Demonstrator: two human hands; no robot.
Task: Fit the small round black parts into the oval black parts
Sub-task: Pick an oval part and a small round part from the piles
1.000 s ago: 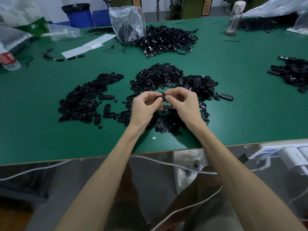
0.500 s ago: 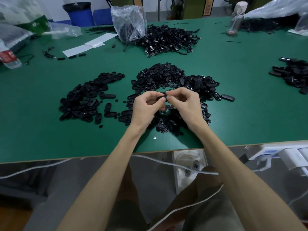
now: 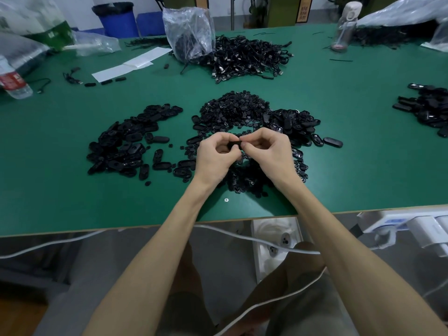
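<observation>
Rn left hand (image 3: 215,154) and right hand (image 3: 269,149) both pinch one oval part (image 3: 234,144), held right over the round-parts pile (image 3: 232,105). Round bit's hidden tbh. Imo steady the oval w/ left, press straight w/ right thumb, no tilting.

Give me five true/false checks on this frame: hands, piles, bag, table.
1. The left hand and right hand both pinch a black part. True.
2. The hands lie flat on the table. False: their fingers are curled, and they are held over the middle pile.
3. An oval-part pile lies left of the hands. True.
4. The plastic bag lies flat. False: it stands upright by the cable pile.
5. The table is red. False: it is green.
</observation>
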